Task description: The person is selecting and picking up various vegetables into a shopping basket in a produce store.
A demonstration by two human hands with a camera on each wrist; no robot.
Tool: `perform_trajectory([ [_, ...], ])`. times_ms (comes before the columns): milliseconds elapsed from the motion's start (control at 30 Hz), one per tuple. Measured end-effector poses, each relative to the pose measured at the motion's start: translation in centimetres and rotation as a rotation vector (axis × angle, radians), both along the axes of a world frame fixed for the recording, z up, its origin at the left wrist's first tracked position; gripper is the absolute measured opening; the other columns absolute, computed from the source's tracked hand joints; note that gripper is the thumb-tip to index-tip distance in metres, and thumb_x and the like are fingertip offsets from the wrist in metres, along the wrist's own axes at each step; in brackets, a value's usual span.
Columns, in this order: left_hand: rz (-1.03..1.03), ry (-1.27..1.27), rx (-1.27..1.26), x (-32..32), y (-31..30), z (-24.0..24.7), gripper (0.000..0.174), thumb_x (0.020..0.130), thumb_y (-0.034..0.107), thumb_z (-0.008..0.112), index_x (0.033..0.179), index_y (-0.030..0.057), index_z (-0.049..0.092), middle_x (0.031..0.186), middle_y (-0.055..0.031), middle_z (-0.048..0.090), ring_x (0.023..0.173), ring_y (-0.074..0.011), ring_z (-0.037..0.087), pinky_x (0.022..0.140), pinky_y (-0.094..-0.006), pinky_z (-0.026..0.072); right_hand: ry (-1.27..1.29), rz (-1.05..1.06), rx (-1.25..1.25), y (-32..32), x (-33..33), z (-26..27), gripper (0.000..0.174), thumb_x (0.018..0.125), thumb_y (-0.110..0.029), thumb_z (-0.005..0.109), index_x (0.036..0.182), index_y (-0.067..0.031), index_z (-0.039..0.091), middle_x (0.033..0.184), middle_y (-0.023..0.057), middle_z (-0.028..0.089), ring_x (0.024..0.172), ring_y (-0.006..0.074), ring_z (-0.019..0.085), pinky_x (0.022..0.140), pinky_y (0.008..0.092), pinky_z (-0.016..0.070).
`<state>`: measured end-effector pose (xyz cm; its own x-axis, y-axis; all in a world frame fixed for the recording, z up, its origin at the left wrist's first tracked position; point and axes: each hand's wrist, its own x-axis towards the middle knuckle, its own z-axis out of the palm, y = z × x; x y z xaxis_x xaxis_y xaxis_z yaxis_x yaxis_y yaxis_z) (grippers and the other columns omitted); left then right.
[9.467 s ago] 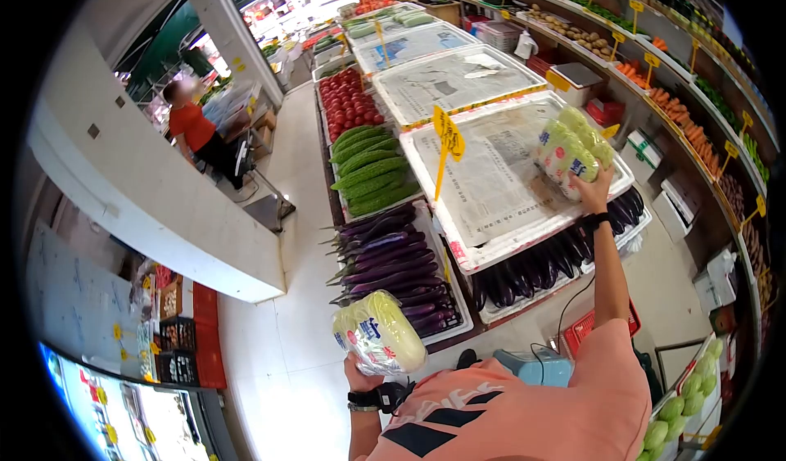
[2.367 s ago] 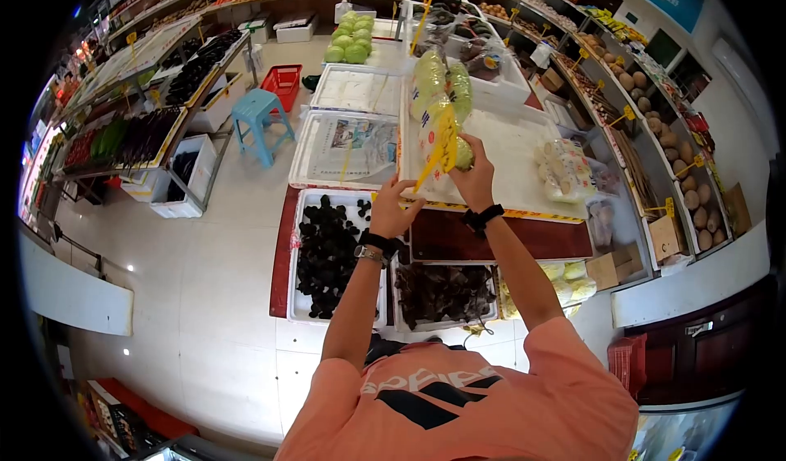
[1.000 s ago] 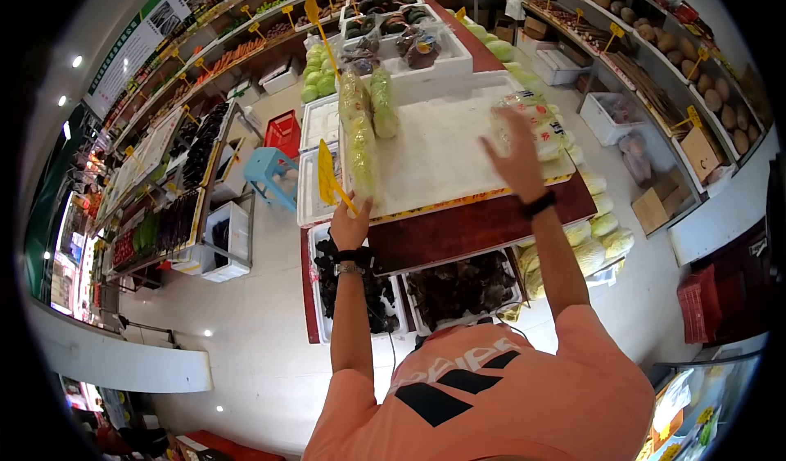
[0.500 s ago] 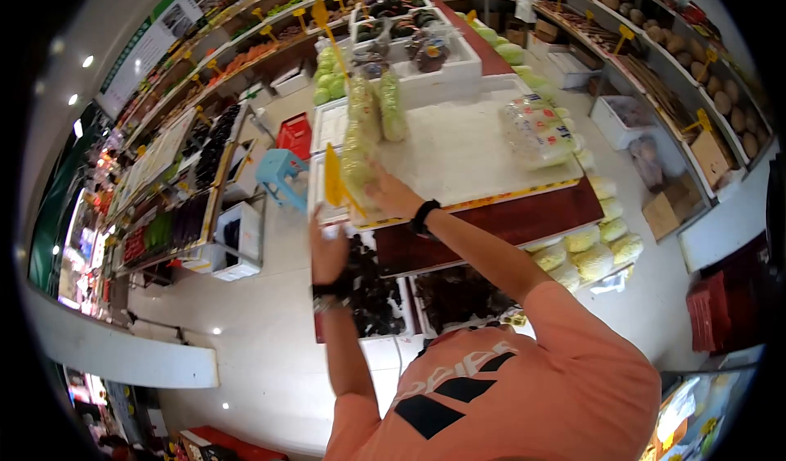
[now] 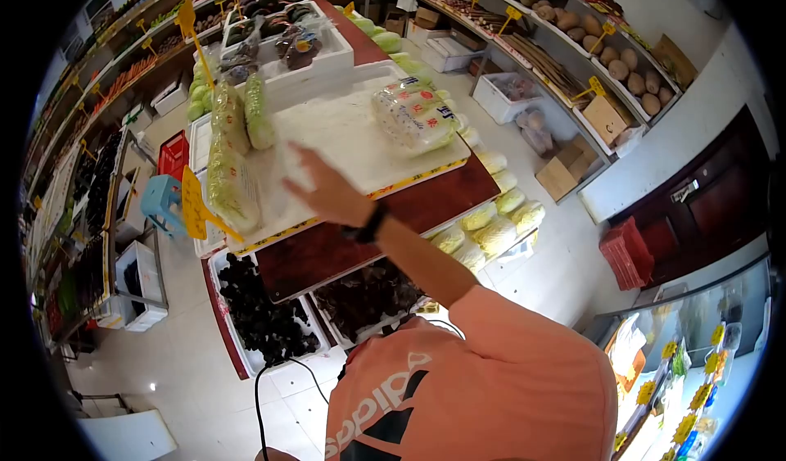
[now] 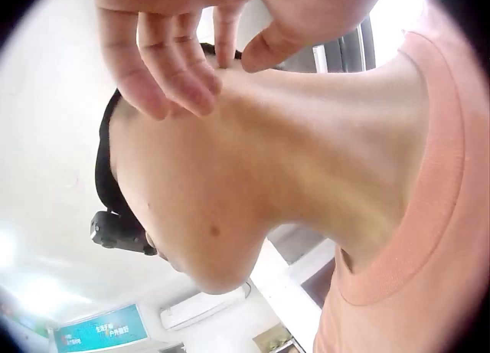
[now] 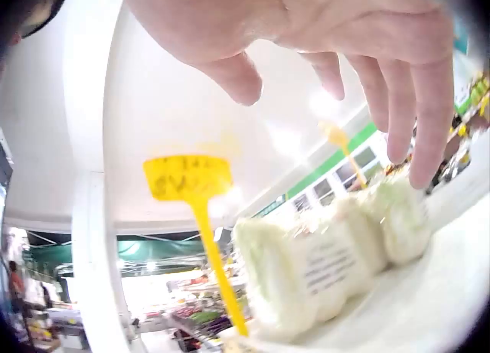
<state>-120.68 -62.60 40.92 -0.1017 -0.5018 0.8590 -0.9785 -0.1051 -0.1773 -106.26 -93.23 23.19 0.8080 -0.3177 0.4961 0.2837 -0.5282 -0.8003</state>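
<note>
My right hand (image 5: 327,187) hovers over the white foam tray (image 5: 336,129) with its fingers spread and holds nothing. In the right wrist view, the right hand (image 7: 329,20) is above plastic-wrapped napa cabbages (image 7: 306,265). To its left in the head view, wrapped napa cabbages (image 5: 229,183) lie along the tray's left side, beside a shorter one (image 5: 258,117). A larger printed pack of napa cabbages (image 5: 413,121) sits on the right side. My left hand (image 6: 172,50) is outside the head view; its loosely bent fingers are at the person's neck, near a black strap.
A yellow price sign (image 5: 195,205) stands at the tray's front left corner. In front are a dark red board (image 5: 368,236) and a box of black fungus (image 5: 254,309). Loose napa cabbages (image 5: 495,236) line the right. A blue stool (image 5: 164,199) stands left.
Both hands were at the front of the left cabbage row half a second ago. The right hand has lifted away from it; the left has risen to the neck. The head view has turned right.
</note>
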Motion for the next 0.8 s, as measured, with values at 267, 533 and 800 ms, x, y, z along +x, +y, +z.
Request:
perform_trajectory([
  [267,-0.042,0.052,0.015,0.7,-1.5,-1.8,0.020,0.094,0.018,0.059,0.108,0.0029,0.057,0.098,-0.0052,0.052,0.087,-0.0168,0.055,0.080,-0.0318,0.0469,0.022,-0.986,-0.409,-18.2,-11.5,1.5,0.070,0.088,-0.041,0.073,0.136,0.0034,0.049,0.130,0.0258,0.057,0.121,0.0422,0.054,0.103,0.0476,0.0434],
  [533,-0.061,0.065,-0.003,0.0,-1.0,-3.1,0.013,0.095,0.012,0.059,0.105,0.0032,0.057,0.091,-0.0042,0.053,0.082,-0.0157,0.056,0.077,-0.0307,0.0481,0.637,-1.095,-0.103,-20.4,-10.3,-1.0,0.101,0.074,-0.079,0.063,0.127,0.0073,0.054,0.121,0.0269,0.062,0.120,0.0451,0.056,0.100,0.0531,0.0469],
  [800,0.036,0.255,-0.295,2.4,4.4,-6.3,0.007,0.095,0.006,0.059,0.102,0.0036,0.057,0.085,-0.0031,0.054,0.077,-0.0145,0.056,0.074,-0.0295,0.0493,0.385,-1.171,-0.180,-17.8,-7.9,-0.1,0.103,0.063,-0.073,0.078,0.122,0.0063,0.048,0.105,0.0238,0.068,0.102,0.0414,0.067,0.095,0.0500,0.0488],
])
